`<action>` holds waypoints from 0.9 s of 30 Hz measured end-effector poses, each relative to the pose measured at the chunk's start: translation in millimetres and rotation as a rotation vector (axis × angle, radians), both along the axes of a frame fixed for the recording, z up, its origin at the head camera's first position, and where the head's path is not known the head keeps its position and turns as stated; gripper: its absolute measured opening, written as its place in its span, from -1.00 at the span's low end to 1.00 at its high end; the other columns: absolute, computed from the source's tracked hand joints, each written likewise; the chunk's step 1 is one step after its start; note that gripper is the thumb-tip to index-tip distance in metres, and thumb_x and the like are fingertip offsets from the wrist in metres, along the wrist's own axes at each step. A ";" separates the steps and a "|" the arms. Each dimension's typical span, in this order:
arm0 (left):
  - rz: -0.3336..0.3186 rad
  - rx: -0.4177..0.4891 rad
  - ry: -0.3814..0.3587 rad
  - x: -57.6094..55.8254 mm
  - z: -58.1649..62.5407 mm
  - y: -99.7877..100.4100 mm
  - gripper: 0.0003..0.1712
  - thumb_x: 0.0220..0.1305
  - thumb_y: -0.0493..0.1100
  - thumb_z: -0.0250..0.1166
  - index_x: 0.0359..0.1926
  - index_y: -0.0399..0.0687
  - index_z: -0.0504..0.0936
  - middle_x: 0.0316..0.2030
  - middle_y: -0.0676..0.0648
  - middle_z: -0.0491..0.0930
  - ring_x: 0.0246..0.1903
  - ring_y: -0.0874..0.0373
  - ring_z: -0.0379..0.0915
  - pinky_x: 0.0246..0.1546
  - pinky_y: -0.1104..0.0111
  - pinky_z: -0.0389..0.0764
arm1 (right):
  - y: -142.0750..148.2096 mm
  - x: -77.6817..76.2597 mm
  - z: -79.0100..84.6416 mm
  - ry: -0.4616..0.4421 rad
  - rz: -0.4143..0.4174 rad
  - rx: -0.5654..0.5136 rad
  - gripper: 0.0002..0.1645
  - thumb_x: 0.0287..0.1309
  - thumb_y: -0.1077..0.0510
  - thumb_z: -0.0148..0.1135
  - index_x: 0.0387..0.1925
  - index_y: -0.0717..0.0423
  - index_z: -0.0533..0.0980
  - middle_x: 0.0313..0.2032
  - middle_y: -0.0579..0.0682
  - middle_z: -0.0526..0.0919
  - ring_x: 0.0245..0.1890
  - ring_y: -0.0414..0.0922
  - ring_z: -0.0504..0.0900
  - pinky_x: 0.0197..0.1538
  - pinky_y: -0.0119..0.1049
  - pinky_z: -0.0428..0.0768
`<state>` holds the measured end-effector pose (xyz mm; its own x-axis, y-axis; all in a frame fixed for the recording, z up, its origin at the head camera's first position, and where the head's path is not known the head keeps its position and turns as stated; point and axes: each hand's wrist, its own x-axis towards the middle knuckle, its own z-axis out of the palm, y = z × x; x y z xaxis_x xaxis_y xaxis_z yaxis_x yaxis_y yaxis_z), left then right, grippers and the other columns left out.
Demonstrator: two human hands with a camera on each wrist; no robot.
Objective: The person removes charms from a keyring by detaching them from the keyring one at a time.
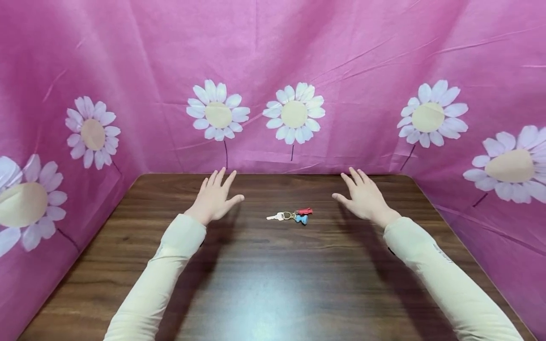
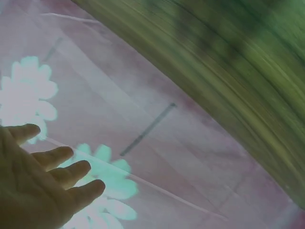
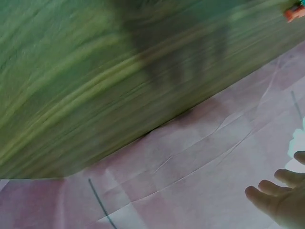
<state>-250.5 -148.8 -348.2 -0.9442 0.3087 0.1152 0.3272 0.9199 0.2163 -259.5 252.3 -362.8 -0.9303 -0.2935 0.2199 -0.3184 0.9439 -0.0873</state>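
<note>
On the dark wooden table lies a key (image 1: 276, 216) on a ring, with a red charm (image 1: 304, 211) and a blue charm (image 1: 301, 219) attached. To the left of it my left hand (image 1: 214, 198) hovers above the table, fingers spread and holding nothing. My right hand (image 1: 364, 196) is raised on the other side, its fingers likewise spread and nothing in its grasp. Neither hand touches the keys. In the right wrist view, part of the red charm (image 3: 294, 13) shows at the top corner, while the left wrist view has only the left hand (image 2: 43, 181), curtain and table.
The wooden table (image 1: 264, 274) reaches back to a pink curtain (image 1: 256, 42) printed with white daisies. That curtain also runs along the left and right sides. Light-coloured sleeves (image 1: 145, 289) cover both forearms, and a bright glare lies on the near tabletop.
</note>
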 end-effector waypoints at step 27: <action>-0.188 0.560 -0.171 44.8 -43.2 38.1 -0.70 0.18 -0.22 0.18 -0.06 -0.20 0.57 -0.16 -0.09 0.64 -0.12 0.08 0.54 -0.04 0.23 0.52 | -36.9 38.6 -38.0 -0.006 0.222 -0.207 -0.83 0.11 0.15 0.22 -0.30 0.17 0.57 -0.31 0.02 0.64 -0.23 -0.01 0.61 -0.14 -0.06 0.54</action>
